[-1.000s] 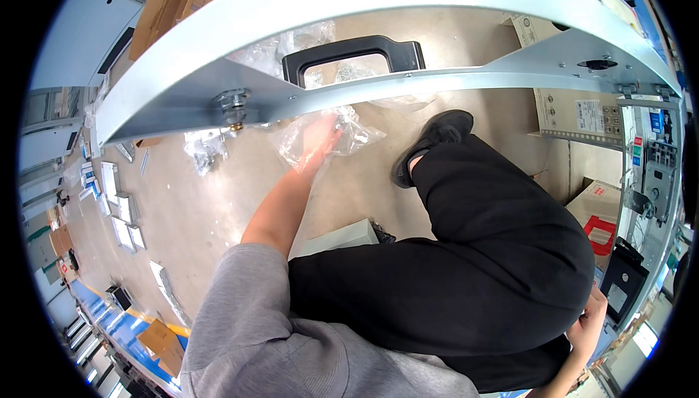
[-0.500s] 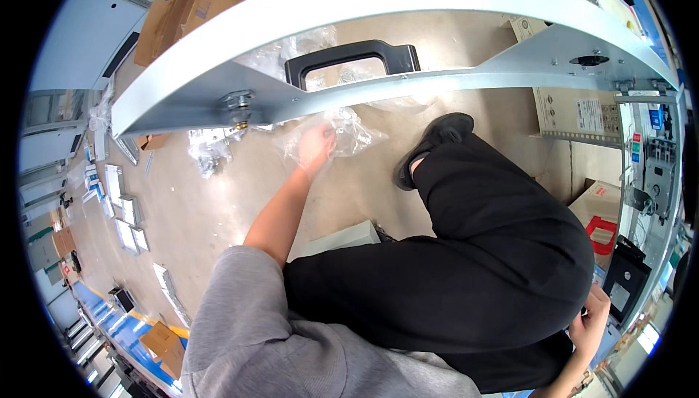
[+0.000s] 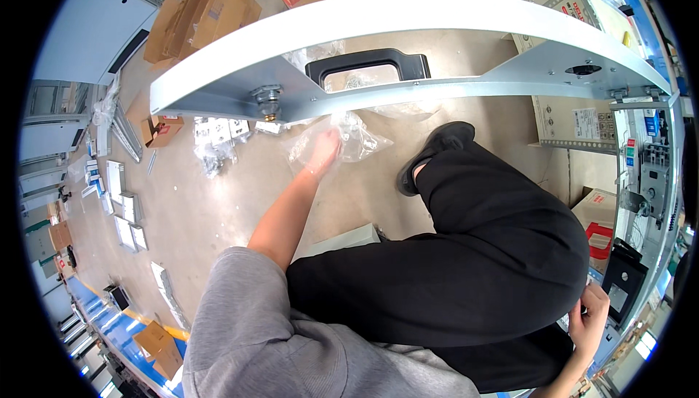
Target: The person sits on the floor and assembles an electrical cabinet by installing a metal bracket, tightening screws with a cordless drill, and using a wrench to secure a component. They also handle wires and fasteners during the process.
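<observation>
My left hand (image 3: 325, 153) reaches down into a clear plastic bag (image 3: 360, 143) on the floor. Its fingers look drawn together, but the plastic blurs them, and what they hold cannot be made out. Over the bag stretches a white metal cabinet door (image 3: 408, 16) with a black handle (image 3: 364, 58) and a lock fitting (image 3: 268, 101). At the lower right, beside my knee, my right hand (image 3: 591, 319) is closed with curled fingers. Anything in those fingers is hidden. Close to it stands a black device (image 3: 625, 278) at the cabinet's side.
Opened cardboard boxes (image 3: 218, 16) stand at the upper left. Small bagged parts (image 3: 212, 143) lie left of my left hand. White metal strips (image 3: 124, 205) are farther left. A lidded carton (image 3: 575, 117) and a red tray (image 3: 599, 241) sit by the open cabinet frame (image 3: 655, 172) at right.
The view has shifted a little, so the door appears lower and further right. My left hand stays in the plastic bag; my right hand keeps its place by my knee.
</observation>
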### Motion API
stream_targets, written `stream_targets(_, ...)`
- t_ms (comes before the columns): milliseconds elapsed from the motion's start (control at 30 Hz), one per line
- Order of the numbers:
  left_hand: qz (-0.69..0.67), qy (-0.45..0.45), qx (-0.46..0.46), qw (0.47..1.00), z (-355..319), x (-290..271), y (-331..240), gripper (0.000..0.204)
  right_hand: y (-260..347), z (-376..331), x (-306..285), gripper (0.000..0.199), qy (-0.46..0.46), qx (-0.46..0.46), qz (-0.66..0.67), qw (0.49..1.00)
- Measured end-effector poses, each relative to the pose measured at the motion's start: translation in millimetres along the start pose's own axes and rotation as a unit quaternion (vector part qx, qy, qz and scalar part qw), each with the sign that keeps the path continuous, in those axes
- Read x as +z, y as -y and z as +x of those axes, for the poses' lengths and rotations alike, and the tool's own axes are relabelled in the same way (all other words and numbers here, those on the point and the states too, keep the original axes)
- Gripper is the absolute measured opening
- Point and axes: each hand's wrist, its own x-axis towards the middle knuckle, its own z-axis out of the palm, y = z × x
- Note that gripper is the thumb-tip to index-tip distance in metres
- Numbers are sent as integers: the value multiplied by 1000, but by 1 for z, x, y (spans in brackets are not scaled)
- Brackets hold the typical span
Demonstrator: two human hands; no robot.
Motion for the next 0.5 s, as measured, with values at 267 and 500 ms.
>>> stream_targets(267,212,-48,82,973,-36,5,-61,39,0,1,0,31,10,2,6,1000)
stream_targets(500,-65,-156,-49,984,-90,-46,-29,28,-2,5,-3,35,7,-10,0,1000)
